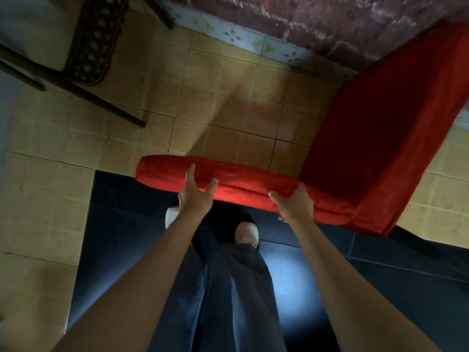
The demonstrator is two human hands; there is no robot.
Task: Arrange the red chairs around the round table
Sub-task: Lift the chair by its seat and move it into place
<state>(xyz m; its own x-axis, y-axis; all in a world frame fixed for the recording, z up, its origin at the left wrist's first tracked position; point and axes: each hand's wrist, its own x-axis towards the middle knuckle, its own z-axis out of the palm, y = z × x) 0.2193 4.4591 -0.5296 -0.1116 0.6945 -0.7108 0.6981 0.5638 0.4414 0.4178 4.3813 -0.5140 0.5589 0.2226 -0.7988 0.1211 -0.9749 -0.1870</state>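
Note:
A red upholstered chair [375,138] stands in front of me, its padded backrest top [241,184] running across the middle of the view and its seat stretching away to the right. My right hand [294,204] grips the backrest's top edge near the right, fingers curled under it. My left hand [196,193] is at the backrest's left part with fingers spread, touching the fabric without closing round it. The round table is out of view.
A dark wicker chair [94,41] with thin wooden legs stands at the upper left on the tan tiled floor [228,118]. A brick wall [317,19] with a patterned tile skirting runs along the top. My legs and shoes are on dark floor tiles below.

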